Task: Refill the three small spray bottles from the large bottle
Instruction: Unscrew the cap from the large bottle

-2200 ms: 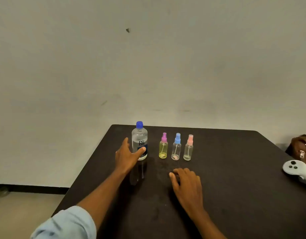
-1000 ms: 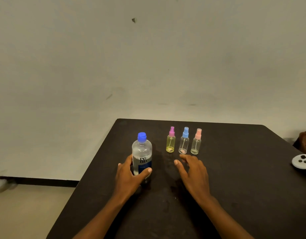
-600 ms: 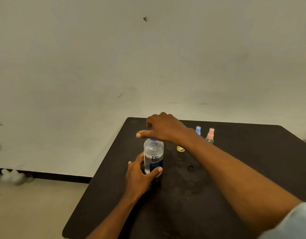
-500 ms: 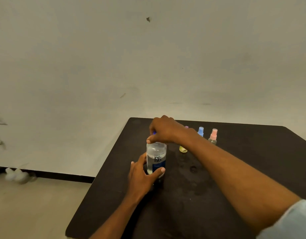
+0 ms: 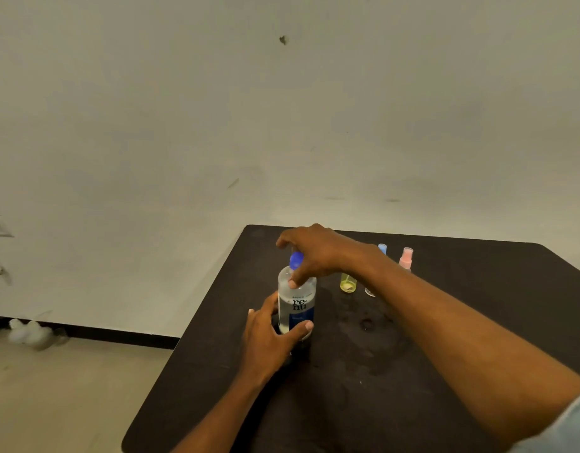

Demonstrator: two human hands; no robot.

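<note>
The large clear bottle (image 5: 296,305) with a dark blue label stands upright on the black table (image 5: 363,371). My left hand (image 5: 269,338) wraps its lower body. My right hand (image 5: 314,253) closes over its blue cap (image 5: 295,259) from above. Behind my right forearm stand the three small spray bottles: the yellow one (image 5: 348,284) shows only its base, the blue-topped one (image 5: 382,248) only its cap and a bit of base, and the pink-topped one (image 5: 406,258) its head.
The table's left edge (image 5: 197,322) drops to a beige floor. A plain wall rises right behind the table's far edge. Damp marks (image 5: 367,325) lie on the tabletop right of the large bottle. Pale objects (image 5: 30,335) rest on the floor at far left.
My left hand pulled the large bottle nearer and kept hold of it. My right hand rose from the table, crossed over the small bottles and closed on the blue cap.
</note>
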